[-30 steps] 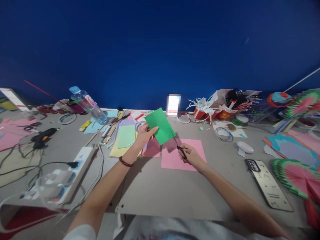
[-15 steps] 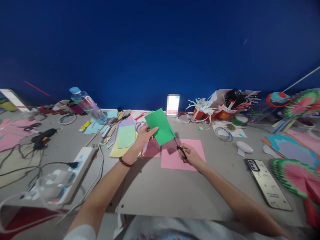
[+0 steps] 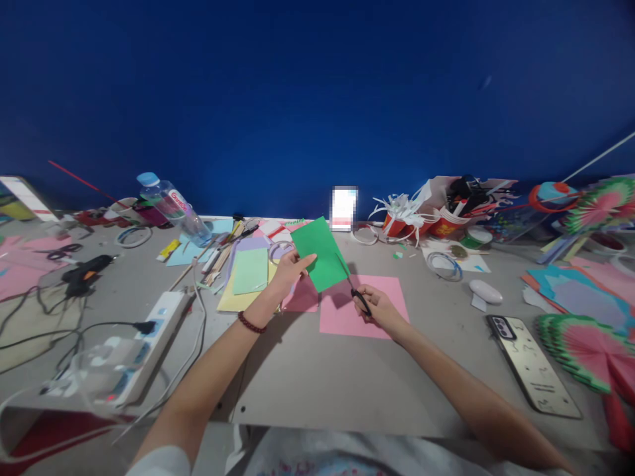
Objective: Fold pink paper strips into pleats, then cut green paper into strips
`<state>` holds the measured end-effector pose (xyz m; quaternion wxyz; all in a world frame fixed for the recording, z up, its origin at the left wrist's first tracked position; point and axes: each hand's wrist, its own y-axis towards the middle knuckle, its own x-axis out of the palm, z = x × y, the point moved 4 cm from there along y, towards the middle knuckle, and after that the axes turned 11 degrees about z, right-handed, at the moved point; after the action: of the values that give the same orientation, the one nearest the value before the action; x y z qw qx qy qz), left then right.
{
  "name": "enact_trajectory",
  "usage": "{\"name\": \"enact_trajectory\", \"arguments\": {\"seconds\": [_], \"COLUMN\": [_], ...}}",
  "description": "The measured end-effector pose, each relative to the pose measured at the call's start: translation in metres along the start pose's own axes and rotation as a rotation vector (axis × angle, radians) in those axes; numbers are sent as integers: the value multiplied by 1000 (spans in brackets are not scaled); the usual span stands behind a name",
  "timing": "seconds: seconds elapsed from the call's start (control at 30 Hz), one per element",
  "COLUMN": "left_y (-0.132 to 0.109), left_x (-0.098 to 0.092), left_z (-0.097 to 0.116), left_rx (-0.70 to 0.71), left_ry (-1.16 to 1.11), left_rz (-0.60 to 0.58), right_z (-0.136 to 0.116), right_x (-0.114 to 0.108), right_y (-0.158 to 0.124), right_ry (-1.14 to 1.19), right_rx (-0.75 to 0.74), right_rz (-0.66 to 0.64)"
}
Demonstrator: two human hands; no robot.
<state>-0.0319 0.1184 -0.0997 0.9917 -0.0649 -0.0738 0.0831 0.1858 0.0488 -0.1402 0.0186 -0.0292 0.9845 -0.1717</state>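
A green sheet of paper [image 3: 321, 254] is pinched along its left edge by my left hand [image 3: 290, 272], thumb on the front face. The sheet hangs tilted above the table. My right hand [image 3: 376, 304] is closed round the black handles of a pair of scissors [image 3: 361, 299]. Their blades reach the paper's right edge, one lying across its front face. Beneath both hands lies a pink sheet of paper [image 3: 362, 324], flat on the table, with another pink piece [image 3: 301, 297] at its left.
Pale green, yellow and purple papers [image 3: 251, 271] lie at left, near a plastic bottle [image 3: 178, 205] and a power strip [image 3: 149, 344] with cords. At right are a patterned phone [image 3: 533, 367], a white mouse [image 3: 485, 291] and a pink-green paper fan [image 3: 590, 350]. Red cups [image 3: 446, 223] stand behind.
My left hand and the green paper have shifted slightly right and down toward the scissors. My right hand stays almost in place.
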Motion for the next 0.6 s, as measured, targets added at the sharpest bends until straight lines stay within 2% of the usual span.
{"name": "enact_trajectory", "arguments": {"seconds": [0.2,0.43,0.6], "left_y": [-13,-14,-16], "left_x": [9,8,7], "left_z": [-1,-11,-5], "left_rx": [-54,-102,-83], "left_ry": [-60,-96,-56], "left_rz": [-46,67,85], "right_z": [-1,1,5], "right_x": [1,3,3], "right_y": [-1,-1,0], "right_ry": [-4,-10,-8], "right_rx": [-21,-45,-45], "right_rz": [-2,-15,-16]}}
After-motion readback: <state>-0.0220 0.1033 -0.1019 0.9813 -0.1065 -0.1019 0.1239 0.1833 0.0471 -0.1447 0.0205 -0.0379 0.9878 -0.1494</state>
